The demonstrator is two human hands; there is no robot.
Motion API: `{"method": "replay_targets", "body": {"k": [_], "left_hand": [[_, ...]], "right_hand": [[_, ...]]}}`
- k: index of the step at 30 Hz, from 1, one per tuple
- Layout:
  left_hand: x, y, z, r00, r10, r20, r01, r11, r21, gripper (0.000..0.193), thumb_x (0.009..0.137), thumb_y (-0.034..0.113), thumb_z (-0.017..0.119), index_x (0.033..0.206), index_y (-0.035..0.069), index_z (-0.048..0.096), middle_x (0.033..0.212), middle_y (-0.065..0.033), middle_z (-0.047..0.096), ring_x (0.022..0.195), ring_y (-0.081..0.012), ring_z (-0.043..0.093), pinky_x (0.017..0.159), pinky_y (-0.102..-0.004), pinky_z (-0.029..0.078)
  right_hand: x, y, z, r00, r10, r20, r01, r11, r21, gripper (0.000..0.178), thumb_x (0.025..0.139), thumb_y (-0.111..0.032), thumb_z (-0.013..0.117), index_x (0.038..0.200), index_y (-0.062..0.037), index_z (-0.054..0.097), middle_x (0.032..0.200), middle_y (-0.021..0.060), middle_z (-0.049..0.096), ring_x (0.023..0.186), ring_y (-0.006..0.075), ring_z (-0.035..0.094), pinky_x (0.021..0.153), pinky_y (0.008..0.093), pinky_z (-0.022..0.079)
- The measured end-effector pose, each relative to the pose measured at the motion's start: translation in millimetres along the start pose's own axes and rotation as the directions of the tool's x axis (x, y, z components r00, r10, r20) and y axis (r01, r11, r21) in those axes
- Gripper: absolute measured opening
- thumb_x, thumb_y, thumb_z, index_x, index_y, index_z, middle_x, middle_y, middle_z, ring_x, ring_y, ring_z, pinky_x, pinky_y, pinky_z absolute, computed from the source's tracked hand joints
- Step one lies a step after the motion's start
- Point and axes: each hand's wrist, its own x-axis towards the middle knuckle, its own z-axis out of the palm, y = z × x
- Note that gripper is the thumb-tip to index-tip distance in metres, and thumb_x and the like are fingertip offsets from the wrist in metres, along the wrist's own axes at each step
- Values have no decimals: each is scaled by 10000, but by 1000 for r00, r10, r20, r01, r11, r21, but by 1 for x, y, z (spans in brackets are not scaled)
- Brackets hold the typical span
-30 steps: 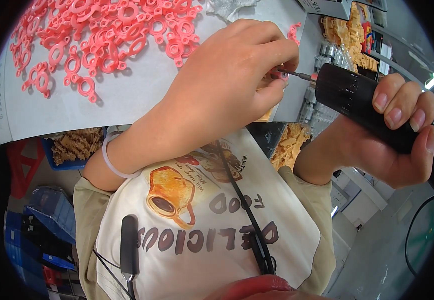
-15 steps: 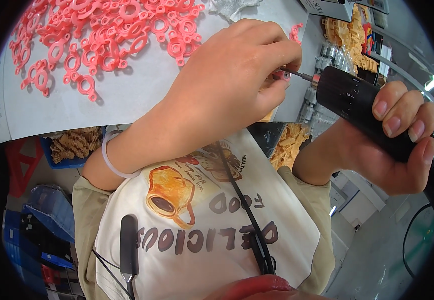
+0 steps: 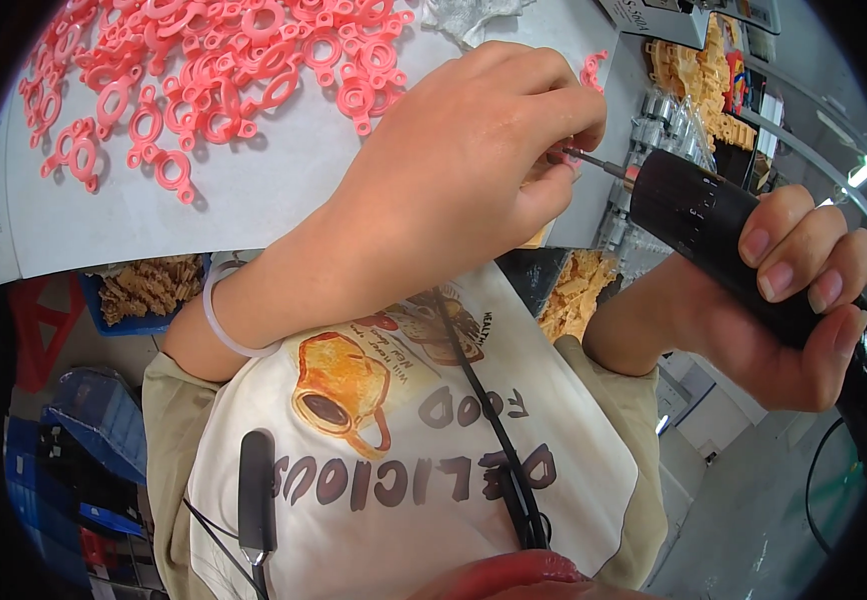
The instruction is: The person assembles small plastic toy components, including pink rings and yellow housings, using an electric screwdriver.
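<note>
Two bare hands are at work here, with one black screwdriver (image 3: 699,212) and one pink part (image 3: 571,160) between them. The pile of pink rings (image 3: 204,75) at the table's (image 3: 294,190) far left overlaps too much to count; one lone pink piece (image 3: 592,72) sits just beyond the left knuckles, and one crumpled white sheet (image 3: 469,14) lies between. The left forearm, with one pale bracelet (image 3: 222,325), slants up to the right, and the left hand (image 3: 474,140) shows its back, thumb and forefinger pinched on the pink part, which is mostly hidden. The right hand (image 3: 764,325) has its fingers clamped around the screwdriver; three fingertips curl over the top and the thumb presses from below. The thin shaft tilts up and leftward to the pinched fingers; I cannot tell how deep its tip goes.
</note>
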Motion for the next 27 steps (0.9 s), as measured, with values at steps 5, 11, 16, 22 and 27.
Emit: {"method": "replay_targets", "body": {"k": [5,11,16,22,27], "left_hand": [[1,-1,0,1000,5,-6,-5,1000,17,154,745,81,652,891,72,606,891,-59,568,875,-270,548,784,-362,444],[1,-1,1,1000,14,-24,-14,1000,21,148,743,82,651,884,74,605,894,-57,571,878,-267,550,782,-359,446],[0,-1,1,1000,6,-16,-6,1000,17,148,742,81,647,884,79,605,894,-53,573,875,-264,554,774,-357,451],[0,-1,1,1000,6,-28,-5,1000,20,152,738,75,638,887,83,605,894,-52,573,876,-263,556,775,-355,453],[0,-1,1,1000,4,-31,-3,1000,23,155,738,73,635,889,79,603,895,-53,571,879,-264,554,775,-358,454]], "right_hand": [[7,-11,-9,987,120,111,-115,992,-56,201,786,-254,525,739,-96,409,625,48,435,554,133,431,564,258,351],[8,-13,-19,990,108,93,-108,994,-2,200,780,-249,525,734,-95,406,629,40,425,549,131,433,555,265,350],[5,-9,-24,992,98,75,-102,994,42,199,774,-245,526,730,-95,404,633,32,416,545,129,435,548,270,349],[6,-4,-12,997,55,54,-56,998,9,197,776,-247,515,722,-94,404,633,28,412,541,127,442,543,276,355],[7,0,-3,999,12,35,-11,1000,-26,196,777,-249,504,714,-94,404,632,24,407,537,125,449,538,282,361]]}}
